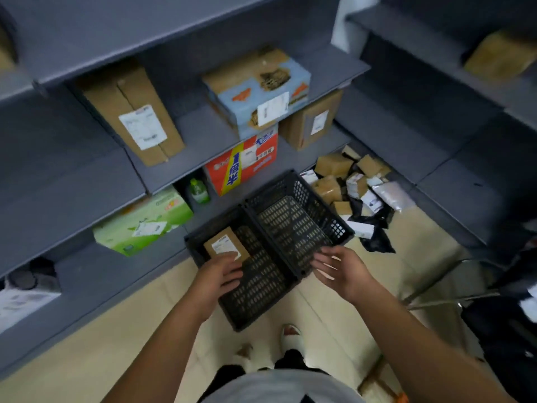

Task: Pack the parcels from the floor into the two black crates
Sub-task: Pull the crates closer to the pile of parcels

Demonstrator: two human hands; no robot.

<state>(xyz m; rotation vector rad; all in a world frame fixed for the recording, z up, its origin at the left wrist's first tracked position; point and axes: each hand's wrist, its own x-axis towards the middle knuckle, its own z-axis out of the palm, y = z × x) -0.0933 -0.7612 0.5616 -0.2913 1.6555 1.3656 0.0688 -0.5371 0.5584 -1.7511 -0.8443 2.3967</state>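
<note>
Two black crates stand side by side on the floor: the near-left crate (255, 295) and the far-right crate (293, 216). A brown parcel with a white label (225, 245) lies in the far corner of the left crate. My left hand (220, 276) hovers just in front of that parcel, fingers relaxed, holding nothing. Over the near edge of the right crate, my right hand (340, 267) is spread with straight fingers and holds nothing. A pile of parcels (351, 184), brown boxes and grey and black bags, lies on the floor beyond the right crate.
Grey shelving (96, 175) runs along the left with cardboard boxes, a green box (142, 222), a red-and-yellow box (244, 164) and a green bottle (199, 190). More grey shelves (453, 146) stand on the right. A metal frame (436, 289) stands near right. My feet (290, 335) are below the crates.
</note>
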